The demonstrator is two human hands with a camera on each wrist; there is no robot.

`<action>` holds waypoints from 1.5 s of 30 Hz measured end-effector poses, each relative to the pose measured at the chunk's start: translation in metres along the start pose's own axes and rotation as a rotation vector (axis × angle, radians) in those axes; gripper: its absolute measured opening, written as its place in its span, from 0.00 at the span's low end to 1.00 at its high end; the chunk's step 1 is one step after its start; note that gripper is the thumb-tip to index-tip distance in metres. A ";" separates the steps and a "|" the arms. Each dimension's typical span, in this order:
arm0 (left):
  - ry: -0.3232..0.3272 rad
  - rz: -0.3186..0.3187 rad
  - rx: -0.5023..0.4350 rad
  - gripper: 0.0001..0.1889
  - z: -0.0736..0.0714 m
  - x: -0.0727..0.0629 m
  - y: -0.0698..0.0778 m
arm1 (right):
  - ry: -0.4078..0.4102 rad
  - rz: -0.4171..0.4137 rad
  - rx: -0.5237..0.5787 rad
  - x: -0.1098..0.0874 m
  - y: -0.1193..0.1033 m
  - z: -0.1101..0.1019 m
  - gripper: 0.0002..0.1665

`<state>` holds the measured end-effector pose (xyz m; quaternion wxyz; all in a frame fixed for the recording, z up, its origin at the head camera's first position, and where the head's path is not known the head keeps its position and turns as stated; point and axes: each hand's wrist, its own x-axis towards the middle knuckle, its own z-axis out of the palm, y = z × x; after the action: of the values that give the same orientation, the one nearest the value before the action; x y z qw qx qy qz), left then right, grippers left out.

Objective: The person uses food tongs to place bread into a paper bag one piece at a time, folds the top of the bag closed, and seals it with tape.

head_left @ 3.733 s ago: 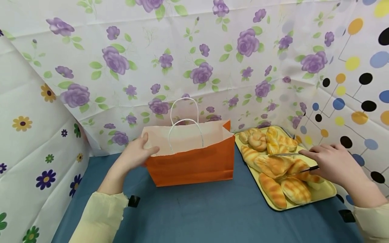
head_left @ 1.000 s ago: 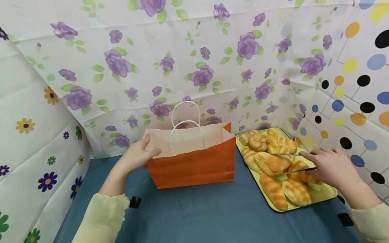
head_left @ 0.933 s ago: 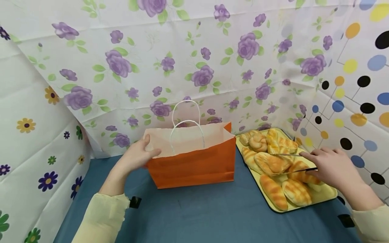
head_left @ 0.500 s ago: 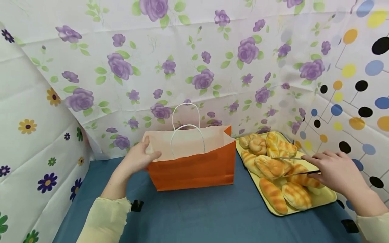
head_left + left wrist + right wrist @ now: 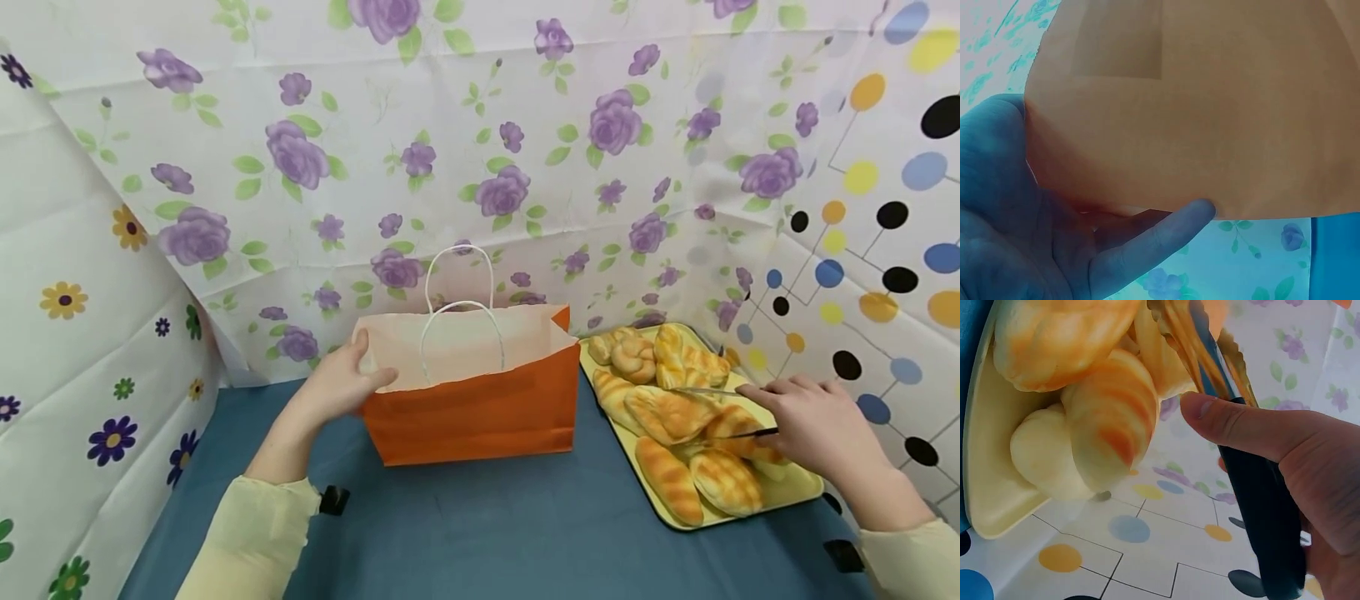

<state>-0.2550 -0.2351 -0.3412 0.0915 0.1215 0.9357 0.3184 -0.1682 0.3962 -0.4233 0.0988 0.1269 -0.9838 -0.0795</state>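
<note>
The two hands are staying well apart from each other. The left hand (image 5: pixel 341 379) is pinching the left edge of the orange paper bag (image 5: pixel 472 425) between thumb and fingers, at the open, whitish-lined mouth. The right hand (image 5: pixel 817 421) is gripping the tongs (image 5: pixel 1254 506), which are showing smooth black handles and shiny metal arms with wavy ends. These arms are spreading around a puffy golden bread (image 5: pixel 670 412) in the middle of the pale yellow tray (image 5: pixel 798 487), but I cannot tell whether both are touching it. The bag is standing upright near the back edge of the blue, cloth-covered desk (image 5: pixel 487 533), and two thin white handles (image 5: pixel 461 303) are arching above it. The tray, having rounded corners and a dark outer border, is lying just beside the bag, along the right edge of the desk. Near its front edge, a long striped loaf (image 5: pixel 667 482) and an oval bun (image 5: pixel 726 482) with a crossed pattern are resting; toward its back edge, a knotted roll (image 5: pixel 633 358) is lying among other browned pieces. Cream, wrinkled sleeves (image 5: pixel 247 533) are covering the forearms. Behind the desk, a creased white sheet (image 5: pixel 450 108) with purple roses is hanging.
</note>
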 end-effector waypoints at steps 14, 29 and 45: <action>-0.006 -0.009 0.011 0.51 0.004 0.000 0.000 | -0.043 0.050 0.040 0.001 -0.004 0.001 0.51; -0.006 -0.016 0.020 0.51 0.006 0.001 0.000 | 0.003 -0.012 -0.004 -0.003 -0.004 0.006 0.47; -0.004 -0.024 0.007 0.51 0.002 0.000 0.001 | 0.157 -0.098 -0.049 -0.006 0.001 -0.002 0.45</action>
<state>-0.2546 -0.2328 -0.3424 0.0969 0.1112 0.9380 0.3136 -0.1619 0.3986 -0.4220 0.1745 0.1784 -0.9634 -0.0981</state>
